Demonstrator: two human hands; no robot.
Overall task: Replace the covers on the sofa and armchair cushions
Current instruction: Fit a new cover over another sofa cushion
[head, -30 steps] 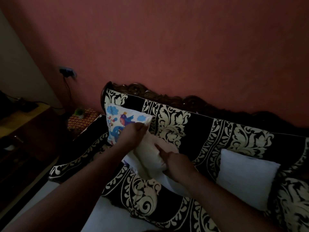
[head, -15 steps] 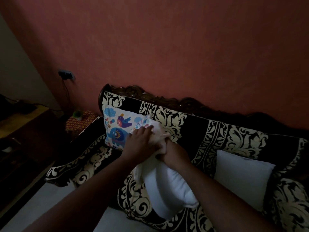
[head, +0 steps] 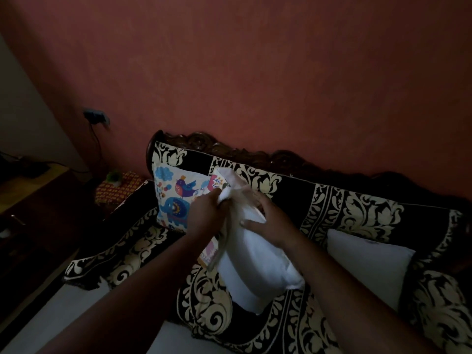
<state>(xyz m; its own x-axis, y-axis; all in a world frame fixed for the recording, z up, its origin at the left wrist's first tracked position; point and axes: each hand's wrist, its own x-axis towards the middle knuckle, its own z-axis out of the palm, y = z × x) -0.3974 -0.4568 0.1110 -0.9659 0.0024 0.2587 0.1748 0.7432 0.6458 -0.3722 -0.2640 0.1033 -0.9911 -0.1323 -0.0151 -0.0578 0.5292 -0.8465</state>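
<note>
I hold a white cushion (head: 255, 259) upright over the sofa seat, its lower end hanging down. My left hand (head: 208, 209) grips the bunched fabric at its top, where a bit of printed cover (head: 216, 180) shows. My right hand (head: 272, 221) is wrapped round the cushion's narrowed upper part just below. A pale strip and a pink printed patch (head: 210, 251) hang along the cushion's left side. A cushion in a printed bird and elephant cover (head: 172, 198) leans on the sofa back at the left. Another bare white cushion (head: 367, 261) leans at the right.
The sofa (head: 357, 215) wears a black and cream patterned throw, with a carved wooden back rail against a red wall. A dark wooden cabinet (head: 28, 200) stands left. A wall socket with a cable (head: 95, 118) and a small patterned box (head: 117, 187) are beside the sofa arm.
The cushion has been turned from lying against the sofa back to hanging upright. My two hands have come close together at its top, and the fabric there is bunched.
</note>
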